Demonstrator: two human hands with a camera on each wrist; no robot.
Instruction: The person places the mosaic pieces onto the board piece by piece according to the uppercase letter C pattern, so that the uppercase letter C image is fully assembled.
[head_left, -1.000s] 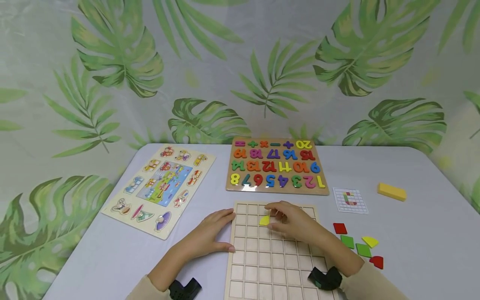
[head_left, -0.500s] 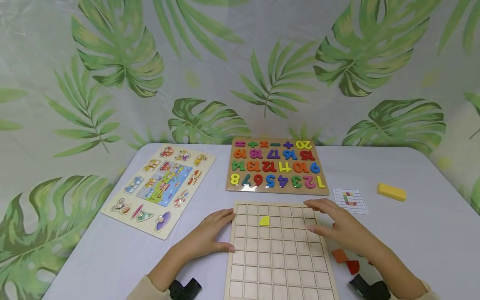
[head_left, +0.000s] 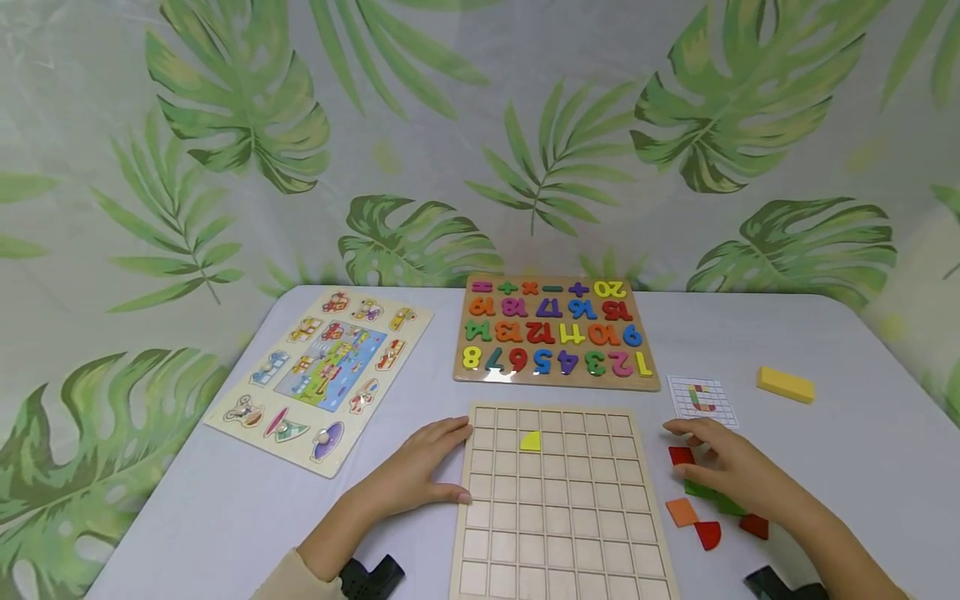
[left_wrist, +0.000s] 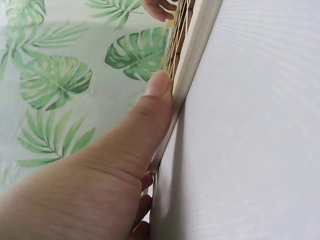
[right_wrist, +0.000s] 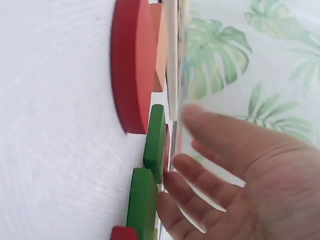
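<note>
My left hand (head_left: 423, 467) rests against the left edge of a wooden grid board (head_left: 555, 517), thumb and fingertips touching its rim. In the left wrist view its thumb (left_wrist: 159, 90) lies along the board's side. A yellow quarter-round piece (head_left: 531, 441) sits in a cell near the board's upper left. My right hand (head_left: 731, 471) is over loose pieces right of the board, with parted, slightly bent fingers and nothing held. Near it are a red square piece (head_left: 681, 455), a partly covered green piece (head_left: 700, 490), an orange square (head_left: 682, 512) and a red quarter-round piece (head_left: 708, 535).
Behind the board lies a number puzzle (head_left: 555, 333). A vehicle picture puzzle (head_left: 322, 375) is at the left. A small pattern card (head_left: 702, 402) and a yellow block (head_left: 785, 384) are at the right. A leaf-patterned cloth (head_left: 480, 150) hangs behind the table.
My right hand has left the yellow piece in the board's cell and moved right, off the board, to above the loose pieces. The left hand stays at the board's edge.
</note>
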